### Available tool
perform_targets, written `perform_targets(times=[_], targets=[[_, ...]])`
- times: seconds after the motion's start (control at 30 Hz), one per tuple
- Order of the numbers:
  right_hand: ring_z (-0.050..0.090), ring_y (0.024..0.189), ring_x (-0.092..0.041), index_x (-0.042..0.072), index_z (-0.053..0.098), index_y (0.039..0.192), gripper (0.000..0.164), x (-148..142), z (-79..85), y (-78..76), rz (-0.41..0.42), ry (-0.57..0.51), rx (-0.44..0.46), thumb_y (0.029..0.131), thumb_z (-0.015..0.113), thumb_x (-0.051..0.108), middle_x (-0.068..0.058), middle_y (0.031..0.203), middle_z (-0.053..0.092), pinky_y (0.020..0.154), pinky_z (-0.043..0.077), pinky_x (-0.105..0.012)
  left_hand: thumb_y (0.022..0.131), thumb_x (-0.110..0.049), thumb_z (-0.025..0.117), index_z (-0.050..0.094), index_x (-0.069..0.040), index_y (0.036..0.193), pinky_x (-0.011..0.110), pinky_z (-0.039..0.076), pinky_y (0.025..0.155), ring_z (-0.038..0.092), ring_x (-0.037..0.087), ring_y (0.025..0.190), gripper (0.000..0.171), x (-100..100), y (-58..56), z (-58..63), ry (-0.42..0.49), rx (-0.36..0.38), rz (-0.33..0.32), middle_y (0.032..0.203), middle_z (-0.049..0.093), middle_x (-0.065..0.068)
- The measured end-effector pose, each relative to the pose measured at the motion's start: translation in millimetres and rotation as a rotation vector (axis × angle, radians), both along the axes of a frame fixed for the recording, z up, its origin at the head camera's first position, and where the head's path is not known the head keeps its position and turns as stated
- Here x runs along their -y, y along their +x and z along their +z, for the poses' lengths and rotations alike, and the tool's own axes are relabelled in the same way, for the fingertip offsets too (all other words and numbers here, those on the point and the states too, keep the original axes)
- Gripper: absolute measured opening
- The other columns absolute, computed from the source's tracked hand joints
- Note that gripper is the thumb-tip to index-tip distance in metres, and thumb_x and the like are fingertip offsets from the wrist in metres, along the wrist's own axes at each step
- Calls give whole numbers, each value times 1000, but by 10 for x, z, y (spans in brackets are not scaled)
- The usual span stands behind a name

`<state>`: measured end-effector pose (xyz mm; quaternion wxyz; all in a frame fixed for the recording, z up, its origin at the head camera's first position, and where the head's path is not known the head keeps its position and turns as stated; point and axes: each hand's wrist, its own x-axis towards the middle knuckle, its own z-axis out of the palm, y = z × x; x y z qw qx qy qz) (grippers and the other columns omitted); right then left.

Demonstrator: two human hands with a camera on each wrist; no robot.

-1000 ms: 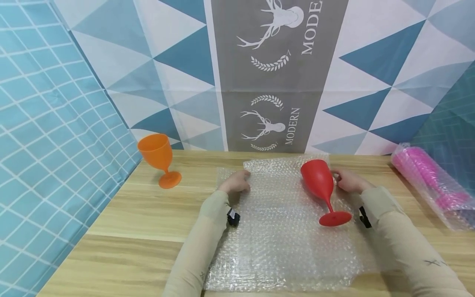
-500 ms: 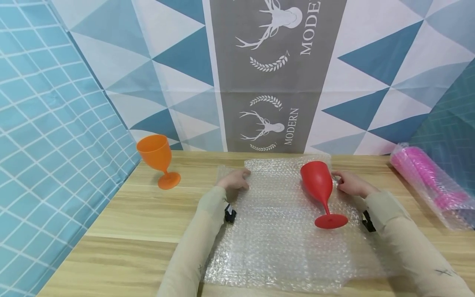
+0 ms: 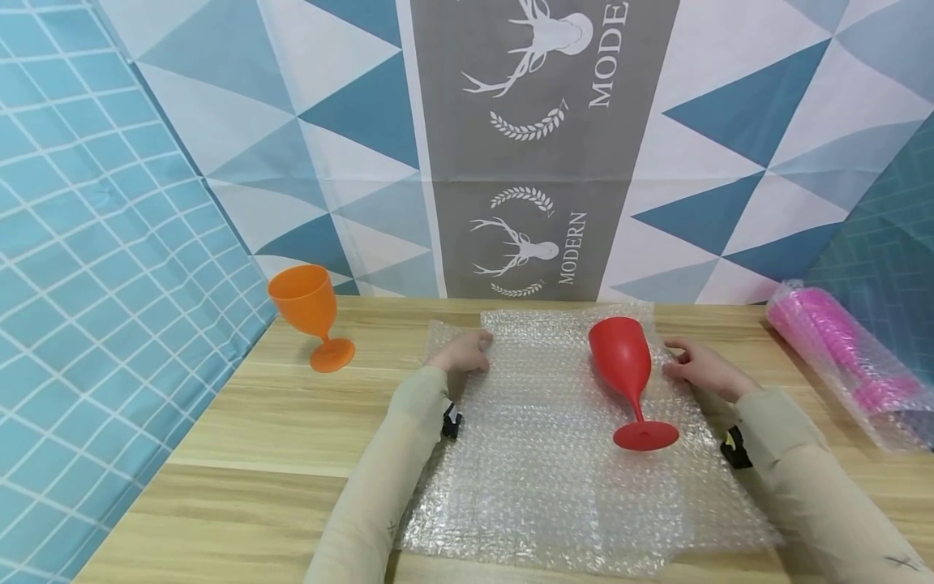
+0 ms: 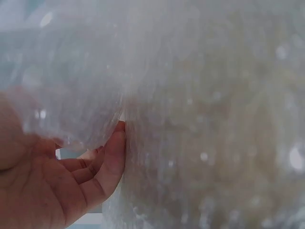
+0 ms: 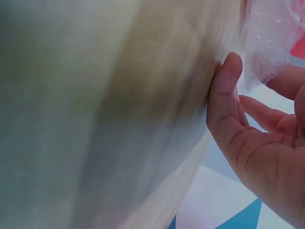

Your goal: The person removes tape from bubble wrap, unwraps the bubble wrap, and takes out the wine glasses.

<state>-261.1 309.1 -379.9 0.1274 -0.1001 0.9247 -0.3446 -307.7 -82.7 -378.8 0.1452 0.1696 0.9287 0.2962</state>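
One red goblet point(image 3: 629, 375) is seen standing upright on the right part of a bubble wrap sheet point(image 3: 554, 462) spread over the wooden desk point(image 3: 292, 414); it is judged light, stiff and top-heavy on its thin stem, and best taken by the bowl. The sheet, soft and limp, is pinched at its far left corner by the left hand point(image 3: 461, 354), while the right hand point(image 3: 702, 367) is rested on it beside the bowl, fingers relaxed, nothing held. An orange goblet point(image 3: 310, 312) and a wrapped pink bundle point(image 3: 846, 357) are set well apart at the desk's ends.
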Motion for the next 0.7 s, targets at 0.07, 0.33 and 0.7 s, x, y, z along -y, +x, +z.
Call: perform_targets(times=[0.07, 0.33, 0.7], targets=[[55, 85, -23, -16, 24, 132, 60, -15, 5, 40, 2, -24, 6, 90, 53, 17, -26, 101, 52, 74, 51, -34, 69, 2, 62, 42, 1, 133, 35, 46, 85, 54, 27, 102, 67, -11, 11, 17, -18, -23, -3, 132, 48, 17], [53, 86, -20, -17, 19, 133, 64, -73, 21, 169, 11, -74, 82, 91, 52, 18, -23, 105, 51, 72, 51, -29, 67, 1, 64, 46, 1, 130, 42, 42, 94, 48, 34, 116, 65, -24, 52, 59, -40, -95, 45, 129, 51, 17], [54, 81, -13, -17, 10, 134, 69, -123, 3, 299, -19, -162, 172, 91, 52, 17, -21, 103, 49, 70, 53, -27, 77, -3, 55, 53, 4, 123, 40, 48, 85, 58, 30, 97, 46, 117, -14, 55, 16, -147, 97, 117, 58, 20]])
